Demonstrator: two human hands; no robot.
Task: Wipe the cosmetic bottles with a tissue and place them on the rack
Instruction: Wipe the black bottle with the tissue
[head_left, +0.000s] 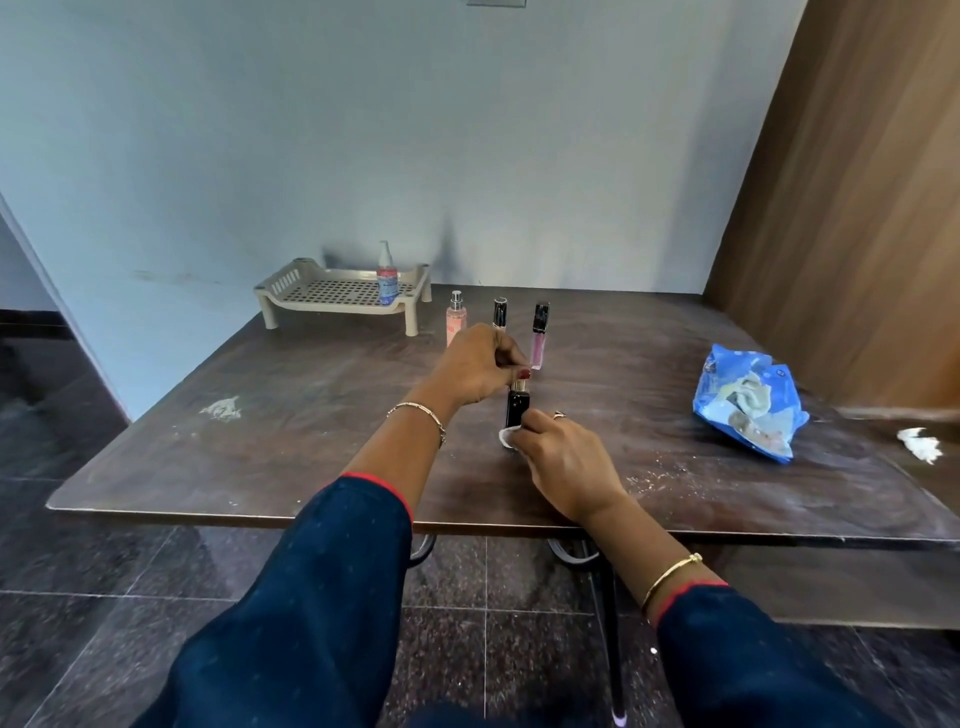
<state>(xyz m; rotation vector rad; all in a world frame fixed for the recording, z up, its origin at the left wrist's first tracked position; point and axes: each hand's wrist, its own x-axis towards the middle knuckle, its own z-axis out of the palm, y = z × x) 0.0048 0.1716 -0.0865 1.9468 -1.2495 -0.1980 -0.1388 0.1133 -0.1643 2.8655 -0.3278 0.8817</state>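
Rack w/ one clear bottle upright.

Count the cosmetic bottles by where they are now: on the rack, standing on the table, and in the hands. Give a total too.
On the rack: 1, the clear spray bottle
Standing on the table: 3, pink spray bottle, black-capped tube, pink gloss tube
In the hands: 1, black bottle
Total: 5

Black bottle upright mid-table, tissue at its base; three bottles behind; one on beige rack.
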